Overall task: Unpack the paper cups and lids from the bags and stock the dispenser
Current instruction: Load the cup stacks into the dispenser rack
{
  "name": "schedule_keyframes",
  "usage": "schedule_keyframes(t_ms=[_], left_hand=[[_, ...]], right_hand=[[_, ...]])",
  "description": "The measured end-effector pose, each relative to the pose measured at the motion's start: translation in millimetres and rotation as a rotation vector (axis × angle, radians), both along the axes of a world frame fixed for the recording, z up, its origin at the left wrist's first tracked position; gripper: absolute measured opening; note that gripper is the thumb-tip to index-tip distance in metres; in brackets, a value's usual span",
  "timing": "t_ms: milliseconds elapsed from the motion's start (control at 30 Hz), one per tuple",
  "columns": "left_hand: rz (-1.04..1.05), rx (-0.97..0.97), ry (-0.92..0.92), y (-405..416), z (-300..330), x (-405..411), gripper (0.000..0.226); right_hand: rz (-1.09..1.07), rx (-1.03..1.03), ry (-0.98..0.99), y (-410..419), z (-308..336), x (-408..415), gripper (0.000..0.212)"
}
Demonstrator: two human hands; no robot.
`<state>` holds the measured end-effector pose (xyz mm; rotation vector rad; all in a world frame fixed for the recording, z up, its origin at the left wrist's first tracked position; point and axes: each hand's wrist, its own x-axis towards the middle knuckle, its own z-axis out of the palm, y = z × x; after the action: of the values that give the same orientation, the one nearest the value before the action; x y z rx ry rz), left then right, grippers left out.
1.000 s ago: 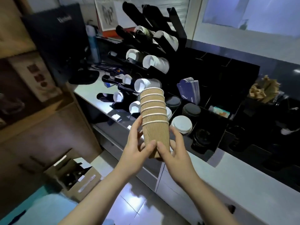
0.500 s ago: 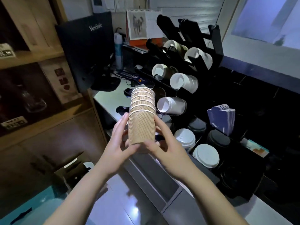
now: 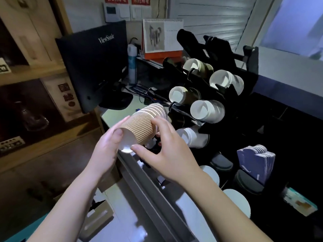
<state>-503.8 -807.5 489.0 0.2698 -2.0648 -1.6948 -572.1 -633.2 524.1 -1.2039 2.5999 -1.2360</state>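
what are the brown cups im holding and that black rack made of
Brown cup stack: looks like paper with a matte corrugated outer wall; fine ribs, white rolled rims and white base show. Black rack: probably plastic or coated metal; dark and dull, too dim to say which.

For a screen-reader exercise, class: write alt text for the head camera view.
Both hands, left hand and right hand, hold a tilted stack of brown ribbed cups, rims pointing toward a black cup dispenser holding white cups. A monitor stands behind.

The stack of brown cups, upright a moment ago, now lies tipped with its base toward the person, rims pointing at the dispenser.
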Motion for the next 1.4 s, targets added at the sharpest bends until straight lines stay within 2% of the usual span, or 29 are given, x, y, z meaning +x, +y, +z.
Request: schedule_keyframes(t_ms=[67, 133, 167, 233, 400, 533, 800, 900, 1000, 1100, 1233, 1400], left_hand=[[0.012, -0.011, -0.042, -8, 6, -8, 0.066], [0.073, -0.027, -0.078, -16, 9, -20, 0.027], [0.101, -0.049, -0.078, -21, 9, -27, 0.026], [0.124, -0.083, -0.099, -33, 8, -37, 0.036], [0.101, -0.183, -0.082, -64, 9, -61, 0.039], [0.070, -0.148, -0.104, -83, 17, -78, 0.042], [-0.046, -0.154, -0.109, -99, 30, -100, 0.047], [-0.130, -0.202, -0.059, -103, 25, -108, 0.073], [-0.155, -0.247, -0.040, -104, 20, -114, 0.087], [-0.174, -0.263, -0.036, -103, 16, -119, 0.088], [-0.181, -0.268, -0.076, -104, 8, -122, 0.075], [-0.223, -0.246, -0.066, -106, -1, -125, 0.088]], right_hand=[[-0.024, -0.012, 0.052, -9, 3, -5, 0.076], [-0.052, -0.033, 0.085, -21, 4, -9, 0.073], [-0.070, -0.034, 0.096, -27, 3, -12, 0.074], [-0.111, -0.037, 0.099, -39, 0, -16, 0.076], [-0.205, -0.049, 0.036, -62, -1, -20, 0.078], [-0.287, -0.053, 0.056, -82, 3, -23, 0.080], [-0.396, -0.050, 0.015, -98, 8, -34, 0.070], [-0.434, -0.035, -0.031, -99, 7, -39, 0.066], [-0.468, 0.001, -0.038, -101, 4, -44, 0.066], [-0.491, 0.025, -0.044, -103, 0, -47, 0.066], [-0.523, 0.073, -0.010, -103, -2, -48, 0.069], [-0.524, 0.077, -0.001, -103, -4, -47, 0.067]])
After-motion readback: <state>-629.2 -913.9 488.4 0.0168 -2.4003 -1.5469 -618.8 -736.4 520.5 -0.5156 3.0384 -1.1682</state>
